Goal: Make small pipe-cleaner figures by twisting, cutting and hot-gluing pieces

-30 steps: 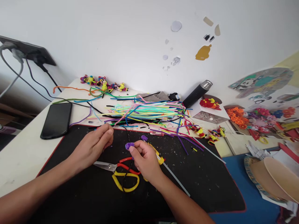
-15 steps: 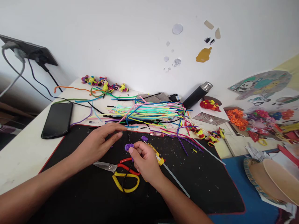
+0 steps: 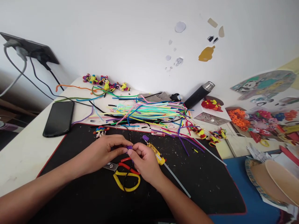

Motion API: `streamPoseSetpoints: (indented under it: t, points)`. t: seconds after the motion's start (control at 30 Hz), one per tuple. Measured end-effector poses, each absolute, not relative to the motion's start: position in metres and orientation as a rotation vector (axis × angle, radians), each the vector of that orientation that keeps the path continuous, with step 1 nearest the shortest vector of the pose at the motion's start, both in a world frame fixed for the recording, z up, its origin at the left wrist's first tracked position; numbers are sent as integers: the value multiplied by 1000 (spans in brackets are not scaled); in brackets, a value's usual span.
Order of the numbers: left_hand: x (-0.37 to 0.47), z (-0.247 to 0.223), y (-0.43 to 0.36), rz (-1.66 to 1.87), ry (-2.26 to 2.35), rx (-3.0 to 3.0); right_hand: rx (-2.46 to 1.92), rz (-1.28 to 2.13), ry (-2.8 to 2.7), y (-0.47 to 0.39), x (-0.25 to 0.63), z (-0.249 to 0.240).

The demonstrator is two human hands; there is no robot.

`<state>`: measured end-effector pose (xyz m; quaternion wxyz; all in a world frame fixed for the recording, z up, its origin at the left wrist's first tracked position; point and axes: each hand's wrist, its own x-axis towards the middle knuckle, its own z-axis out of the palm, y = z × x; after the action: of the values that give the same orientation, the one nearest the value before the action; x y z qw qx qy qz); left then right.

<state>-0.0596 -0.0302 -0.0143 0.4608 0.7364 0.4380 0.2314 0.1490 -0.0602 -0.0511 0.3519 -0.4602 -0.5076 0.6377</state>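
My right hand (image 3: 146, 160) pinches a small coiled purple pipe cleaner (image 3: 130, 148) between thumb and fingers. The fingertips of my left hand (image 3: 105, 151) close on the coil's other side, hiding part of it. Scissors (image 3: 127, 182) with red and yellow handles lie below the hands on the black mat (image 3: 88, 193), and a black cord crosses the handles. Just beyond my right hand is a yellow glue gun (image 3: 157, 154) with a clear glue stick (image 3: 177, 180) sticking out. Another purple coil (image 3: 145, 138) lies by its tip. Beyond my left hand sits a small colourful figure (image 3: 101, 132).
A heap of coloured pipe cleaners (image 3: 149, 110) spreads behind the mat. The phone (image 3: 59, 119) lies left, near wall sockets (image 3: 30, 49) with cables. A black flask (image 3: 198, 95) leans at the back right. Several small pipe-cleaner figures (image 3: 106, 83) rest along the wall.
My left hand has moved right and down, from apart to touching the purple coil. The small figure behind it has come into view. My right hand stays almost in place.
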Motion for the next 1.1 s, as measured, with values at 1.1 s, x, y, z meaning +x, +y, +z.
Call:
streamPoseSetpoints:
  t: [1.1]
  points:
    - [-56,-10,-29,560,1207,1392,-1309,1624,-1407,-60,153,-45]
